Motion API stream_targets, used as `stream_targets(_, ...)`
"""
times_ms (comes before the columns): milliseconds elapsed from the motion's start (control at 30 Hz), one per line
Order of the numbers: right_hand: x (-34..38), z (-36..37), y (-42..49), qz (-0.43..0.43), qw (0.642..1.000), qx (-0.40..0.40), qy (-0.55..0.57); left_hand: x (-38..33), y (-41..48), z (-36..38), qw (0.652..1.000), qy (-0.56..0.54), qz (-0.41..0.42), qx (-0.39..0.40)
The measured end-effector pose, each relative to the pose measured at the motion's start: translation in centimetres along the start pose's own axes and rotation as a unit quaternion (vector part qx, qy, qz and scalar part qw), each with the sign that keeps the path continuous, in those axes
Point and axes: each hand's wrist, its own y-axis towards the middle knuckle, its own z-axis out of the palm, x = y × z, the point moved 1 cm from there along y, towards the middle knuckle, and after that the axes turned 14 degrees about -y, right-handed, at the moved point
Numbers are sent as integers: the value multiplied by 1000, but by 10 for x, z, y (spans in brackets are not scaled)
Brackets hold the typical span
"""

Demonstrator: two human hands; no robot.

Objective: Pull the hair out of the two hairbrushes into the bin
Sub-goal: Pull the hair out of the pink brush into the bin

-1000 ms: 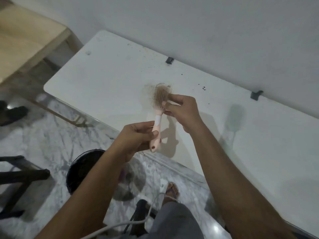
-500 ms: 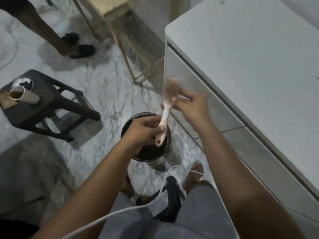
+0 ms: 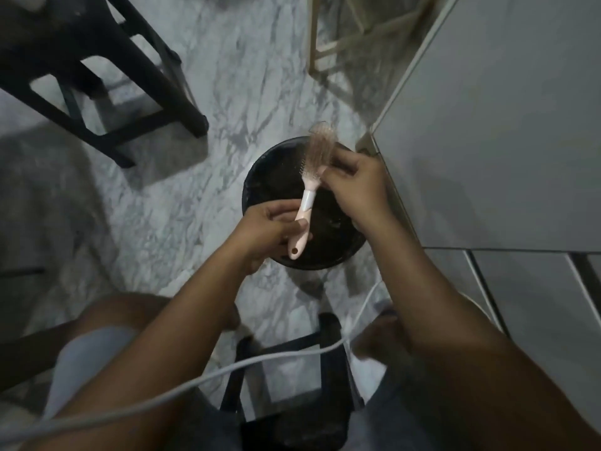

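A pink and white hairbrush [image 3: 305,203] is held upright over the round black bin [image 3: 260,177] on the floor. My left hand [image 3: 270,229] is shut on the brush's pink handle. A mat of light brown hair [image 3: 320,144] fills the bristles at the brush's head. My right hand [image 3: 354,187] sits beside the head with its fingertips pinched on that hair. Only one hairbrush is in view.
A white cabinet [image 3: 504,125] stands close on the right of the bin. A black stool [image 3: 81,70] is at the upper left and a light wooden frame [image 3: 328,50] at the top. A white cable [image 3: 247,362] crosses my lap above another black stool [image 3: 325,385].
The view has swung down from the white tabletop to the floor. Both hands and the brush now hang over the black bin instead of over the table.
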Motion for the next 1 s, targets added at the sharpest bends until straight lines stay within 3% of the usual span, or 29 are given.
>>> stream_targets(267, -28, 45, -16, -35, 999, 6, -34, 41, 4, -44, 998, 25, 60, -6)
stream_targets(367, -11, 36, -45, -80, 991, 0, -111, 47, -21, -50, 996, 42, 79, 7)
stream_targets(500, 13, 22, -65, -175, 945, -24, -274, 45, -46, -57, 990, 93, 102, 24)
stream_targets(600, 21, 18, -60, -220, 918, -2, -331, 36, -49, -63, 987, 108, 109, 52)
stream_targets(833, -14, 38, -10, -249, 894, 13, -373, 42, 0, -67, 991, 120, 49, 43)
stream_targets(1000, -38, 57, 29, -266, 881, 82, -382, 46, 49, -63, 990, 140, 9, 27)
